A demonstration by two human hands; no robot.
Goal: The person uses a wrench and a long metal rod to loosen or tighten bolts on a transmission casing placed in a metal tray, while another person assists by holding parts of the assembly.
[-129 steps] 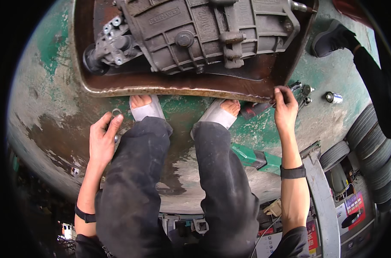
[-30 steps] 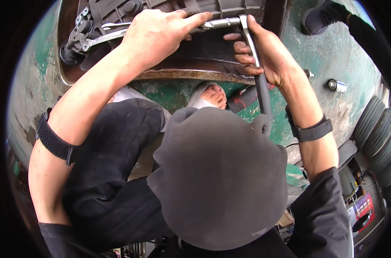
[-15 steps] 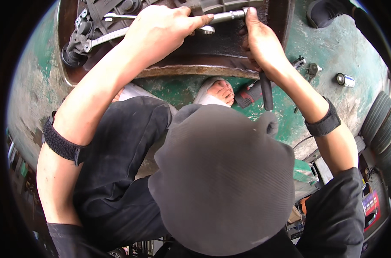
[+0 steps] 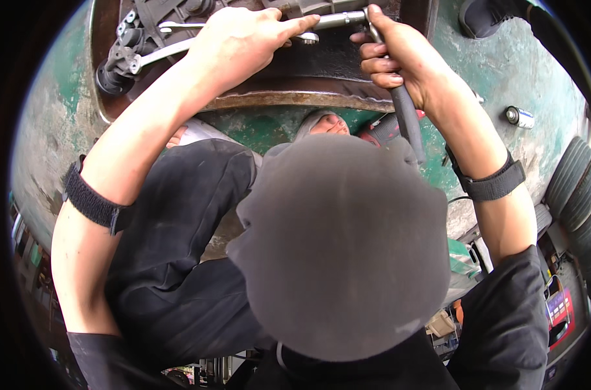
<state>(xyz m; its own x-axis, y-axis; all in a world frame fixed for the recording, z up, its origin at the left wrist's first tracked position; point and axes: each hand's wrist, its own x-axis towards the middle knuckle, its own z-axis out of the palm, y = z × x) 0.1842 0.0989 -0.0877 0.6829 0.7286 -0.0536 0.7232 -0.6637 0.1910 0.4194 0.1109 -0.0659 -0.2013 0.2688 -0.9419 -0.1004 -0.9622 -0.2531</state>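
Note:
My left hand is closed around the socket extension over the grey metal casing, its index finger along the bar; its palm side is hidden. Beside it lie a combination wrench and another tool end, partly covered by that hand. My right hand grips a ratchet handle that hangs down from the extension's right end, thumb on top near the joint. The casing sits in a rusty metal tray, whose front rim runs beneath my wrists.
A dark grey cap hides the lower middle. My foot is beside a red-black tool. A spray can lies right. Stacked tyres stand at the right rim; another person's shoe is top right.
Both hands have risen from beside my legs to wrenches at the casing, and the cap has come into view. In the last second the handle has shifted slightly, with both grips kept.

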